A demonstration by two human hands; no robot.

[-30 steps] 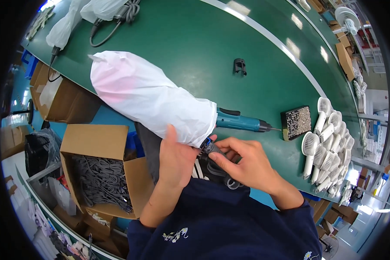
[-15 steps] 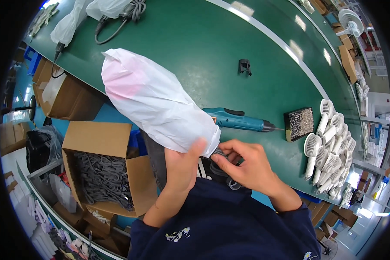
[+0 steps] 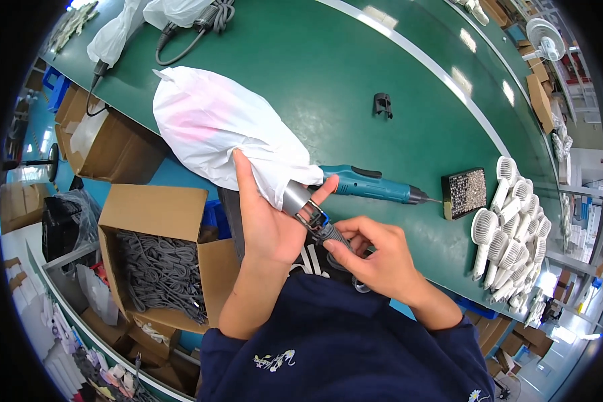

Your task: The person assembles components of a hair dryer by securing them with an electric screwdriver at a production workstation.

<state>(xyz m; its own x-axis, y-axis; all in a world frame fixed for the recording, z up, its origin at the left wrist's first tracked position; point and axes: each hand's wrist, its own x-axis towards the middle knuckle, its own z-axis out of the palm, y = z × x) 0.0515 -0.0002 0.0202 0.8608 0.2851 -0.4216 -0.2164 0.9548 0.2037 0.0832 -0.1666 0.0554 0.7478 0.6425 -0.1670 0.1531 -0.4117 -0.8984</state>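
Observation:
A white plastic bag [image 3: 228,127] covers most of an appliance, with something pink showing through. From its mouth sticks a silver-grey handle [image 3: 295,197], its end section exposing a black frame and a bit of blue. My left hand [image 3: 271,224] cradles the handle from below, palm up, the thumb against the bag. Between the thumb and fingers of my right hand [image 3: 378,258] is the dark ribbed cord sleeve [image 3: 332,233] at the handle's end. A teal electric screwdriver [image 3: 372,184] lies just beyond. Farther off on the green table [image 3: 301,87] rests a black plastic cover [image 3: 382,105].
A screw tray [image 3: 465,193] sits by the screwdriver's tip, beside piled white brush heads [image 3: 512,231]. At left, an open carton [image 3: 154,201] contains grey cords [image 3: 161,275]. More bagged appliances [image 3: 117,33] with a coiled cord [image 3: 216,15] lie at the far left.
The bag's mouth has been drawn back up, baring the handle and its open end section. My left hand has turned palm up beneath it; my right hand stays on the cord sleeve.

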